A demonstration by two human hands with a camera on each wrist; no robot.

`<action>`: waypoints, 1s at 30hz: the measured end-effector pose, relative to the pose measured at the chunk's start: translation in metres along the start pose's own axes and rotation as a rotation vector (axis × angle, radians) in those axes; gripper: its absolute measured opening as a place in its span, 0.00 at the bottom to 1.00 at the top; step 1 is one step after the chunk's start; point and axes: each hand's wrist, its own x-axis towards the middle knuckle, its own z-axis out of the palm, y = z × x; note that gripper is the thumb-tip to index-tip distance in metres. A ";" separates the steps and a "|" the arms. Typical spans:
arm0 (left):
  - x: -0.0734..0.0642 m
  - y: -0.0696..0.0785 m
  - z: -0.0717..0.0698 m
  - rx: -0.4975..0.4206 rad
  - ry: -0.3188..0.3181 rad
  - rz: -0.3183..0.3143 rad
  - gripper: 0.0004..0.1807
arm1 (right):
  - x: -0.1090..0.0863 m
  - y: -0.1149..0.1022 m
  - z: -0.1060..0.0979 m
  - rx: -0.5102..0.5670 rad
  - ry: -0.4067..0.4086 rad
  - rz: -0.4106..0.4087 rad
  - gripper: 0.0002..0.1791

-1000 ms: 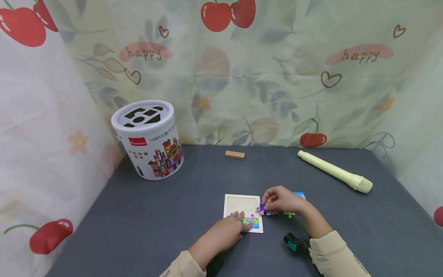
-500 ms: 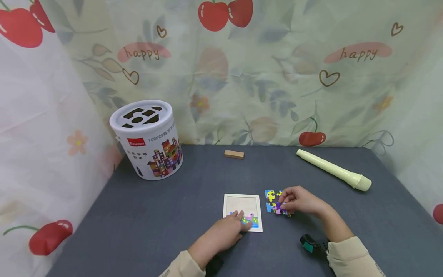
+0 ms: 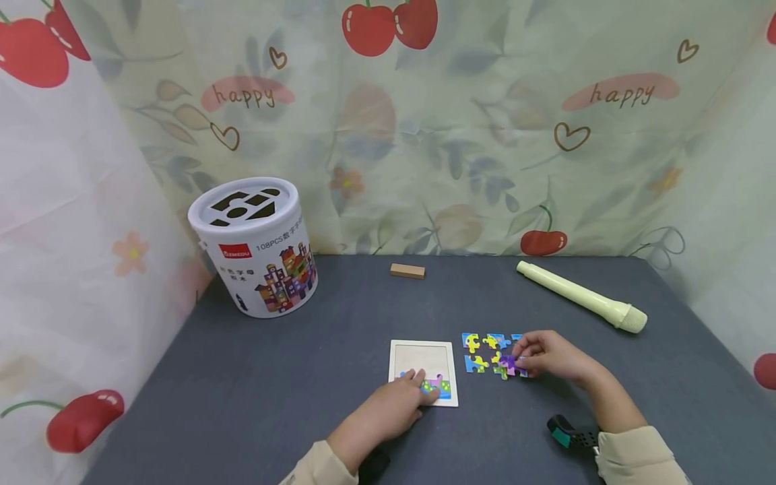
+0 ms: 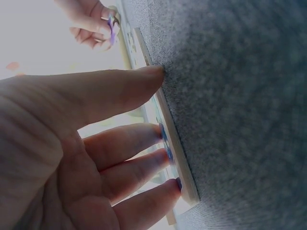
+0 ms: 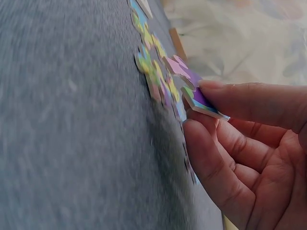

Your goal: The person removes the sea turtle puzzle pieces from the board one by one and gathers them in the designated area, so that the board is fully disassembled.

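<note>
Moved rightward, the right hand (image 3: 556, 357) I monitor pinches 1 purple puzzle piece (image 5: 197, 97) above loose pieces (image 3: 477, 364); the left hand (image 3: 397, 404), fingers apart, covers the tray's (image 3: 454, 370) near-left corner.

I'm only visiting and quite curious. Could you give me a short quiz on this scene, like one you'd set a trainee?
1. Fill in the blank: between its fingers, the right hand pinches a ____.

2. True or false, about the left hand and the puzzle tray: the two are well apart.

3. Which of these lies farthest to the person's right on the table?
a) bucket
b) wooden block
c) microphone

Key:
1. Puzzle piece, purple and pink.
2. False; the left hand's fingers rest on the tray.
3. c.
</note>
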 end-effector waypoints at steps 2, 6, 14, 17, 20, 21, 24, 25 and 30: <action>0.000 0.000 0.000 -0.006 0.002 -0.004 0.24 | -0.002 0.003 -0.002 0.000 0.007 -0.002 0.14; -0.001 0.000 0.000 -0.011 0.005 -0.007 0.24 | -0.006 0.008 -0.006 -0.003 0.024 0.013 0.15; -0.002 0.001 -0.002 -0.021 0.001 0.000 0.24 | -0.011 0.013 -0.010 -0.009 0.072 0.036 0.16; -0.002 0.001 -0.002 -0.023 0.000 0.002 0.24 | -0.012 0.014 -0.010 -0.004 0.084 0.057 0.17; -0.002 0.000 -0.002 -0.019 -0.001 0.004 0.24 | -0.012 0.016 -0.009 0.000 0.097 0.088 0.18; -0.002 0.000 -0.002 -0.017 -0.001 0.006 0.24 | -0.011 0.018 -0.009 0.003 0.100 0.096 0.18; -0.001 0.000 -0.001 -0.016 -0.002 0.008 0.24 | -0.010 0.021 -0.008 0.011 0.108 0.112 0.19; -0.001 -0.001 0.000 -0.015 -0.001 0.009 0.24 | -0.010 0.022 -0.008 0.010 0.113 0.114 0.19; -0.001 -0.001 0.000 -0.021 -0.001 0.002 0.24 | -0.009 0.022 -0.005 -0.009 0.152 0.141 0.19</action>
